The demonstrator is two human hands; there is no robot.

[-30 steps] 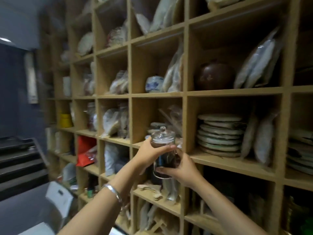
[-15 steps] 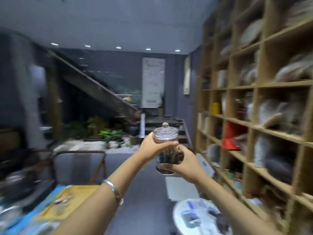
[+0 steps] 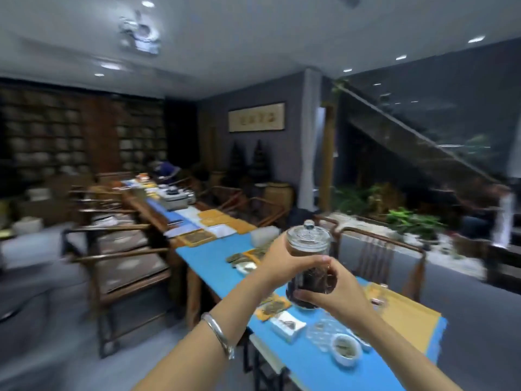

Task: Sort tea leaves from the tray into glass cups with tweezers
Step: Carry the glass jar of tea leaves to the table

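Since half a second ago we have swung from the shelves to the long blue table. Our left hand and right hand grip the lidded glass jar, dark leaves inside, above it. At five o'clock sits a small white bowl of greenish leaves.

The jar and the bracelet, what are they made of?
The jar looks like clear glass: you can see dark tea leaves through its wall, and its lid with a knob glints. The left hand and right hand both hold it. The bracelet on the left wrist looks like polished silvery metal, since it shines; which metal cannot be told.
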